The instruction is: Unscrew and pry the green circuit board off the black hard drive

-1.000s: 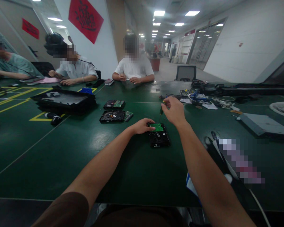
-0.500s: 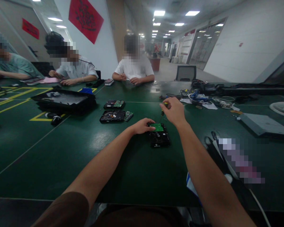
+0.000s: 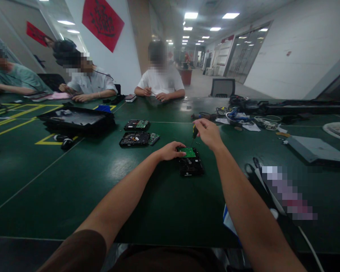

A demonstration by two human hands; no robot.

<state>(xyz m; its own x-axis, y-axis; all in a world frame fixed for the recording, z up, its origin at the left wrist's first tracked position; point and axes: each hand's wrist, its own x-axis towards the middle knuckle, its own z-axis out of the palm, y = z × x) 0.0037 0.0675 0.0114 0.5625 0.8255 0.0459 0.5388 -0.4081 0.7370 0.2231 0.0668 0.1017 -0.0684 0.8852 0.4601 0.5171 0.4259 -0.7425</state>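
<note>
A black hard drive (image 3: 190,166) with a green circuit board (image 3: 188,152) at its far end lies on the green table before me. My left hand (image 3: 171,151) grips the drive's far left edge, its thumb over the board. In my right hand (image 3: 207,132) the fingers close round the dark handle of a screwdriver (image 3: 195,131). Its thin shaft points down at the board's far right corner; whether the tip touches a screw is too small to tell. A few tiny screws (image 3: 197,142) lie just beyond the drive.
Left of centre lie two more hard drives, one (image 3: 134,139) beside a loose circuit board (image 3: 153,138). A black tray (image 3: 76,117) stands further left. Cables (image 3: 238,115) and a grey metal case (image 3: 319,148) are on the right. Other people sit across the table.
My right hand's fingers have shifted on the screwdriver handle, and more of the handle shows below them. The left hand and the hard drive have stayed in place.
</note>
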